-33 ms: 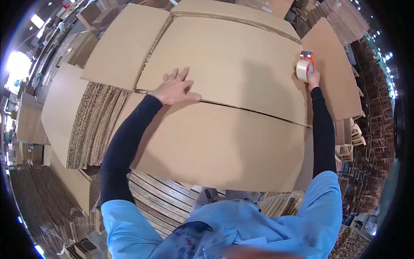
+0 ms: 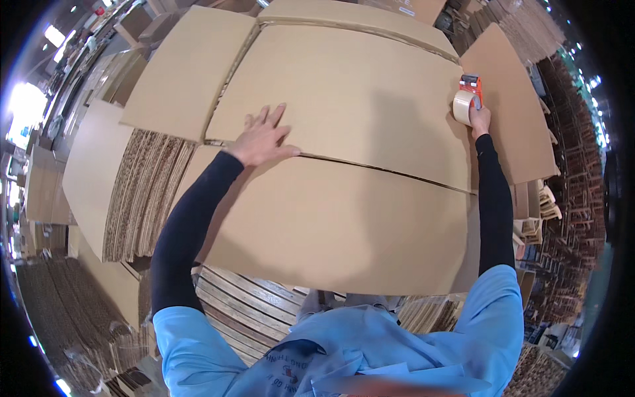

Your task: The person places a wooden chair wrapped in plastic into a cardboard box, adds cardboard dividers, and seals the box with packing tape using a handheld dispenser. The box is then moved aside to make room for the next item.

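A large cardboard box (image 2: pixel 344 92) lies before me with its flaps spread out. Between its far panel and the near flap (image 2: pixel 317 218) runs a narrow dark gap. My left hand (image 2: pixel 263 137) rests flat with spread fingers on the far panel, its thumb along the left part of that gap. At the right edge of the box, my right hand (image 2: pixel 481 120) grips an orange tape dispenser (image 2: pixel 471 85) loaded with a wide roll of pale tape (image 2: pixel 463 107). The fingers under the dispenser are partly hidden.
A right flap (image 2: pixel 509 112) stands out beside the dispenser. Folded cardboard sheets (image 2: pixel 149 198) are stacked to the left, with another cardboard pile (image 2: pixel 59 298) lower down. Wooden slats (image 2: pixel 238 308) show below the box. Dark reddish racks or stacked frames (image 2: pixel 569 198) stand at the far right.
My left hand has slid slightly to the left along the gap. The right hand and tape dispenser stay almost where they were.
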{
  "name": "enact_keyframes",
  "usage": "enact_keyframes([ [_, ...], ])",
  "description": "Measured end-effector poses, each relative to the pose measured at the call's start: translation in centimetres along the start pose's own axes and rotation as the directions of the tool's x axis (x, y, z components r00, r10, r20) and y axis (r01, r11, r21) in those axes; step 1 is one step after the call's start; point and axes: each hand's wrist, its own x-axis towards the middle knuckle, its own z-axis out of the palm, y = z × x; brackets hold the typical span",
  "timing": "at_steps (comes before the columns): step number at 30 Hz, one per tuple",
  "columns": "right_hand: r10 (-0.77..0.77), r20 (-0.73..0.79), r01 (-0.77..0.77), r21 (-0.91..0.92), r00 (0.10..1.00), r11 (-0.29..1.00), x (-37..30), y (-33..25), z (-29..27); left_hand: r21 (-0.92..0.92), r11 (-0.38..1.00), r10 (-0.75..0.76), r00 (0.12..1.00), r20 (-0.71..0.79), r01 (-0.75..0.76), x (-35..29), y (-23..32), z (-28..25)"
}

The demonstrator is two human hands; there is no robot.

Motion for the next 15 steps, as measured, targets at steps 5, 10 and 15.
enact_keyframes([
  [5,0.087,0.057,-0.104,0.516,0.995,0.85,-0.8,-1.7,1.4,0.099,0.991,0.099,0.984,-0.15,-0.085,2.9,-2.2,2.3],
  [10,-0.117,0.024,0.119,-0.125,0.993,0.985,-2.2,0.3,4.9,-0.247,0.96,0.139,0.99,0.001,-0.135,4.4,-1.7,2.7],
  [15,-0.122,-0.007,0.12,0.263,0.992,0.957,-4.9,4.0,5.8,-0.015,1.0,-0.01,0.998,-0.064,0.009,6.3,0.0,3.6],
])
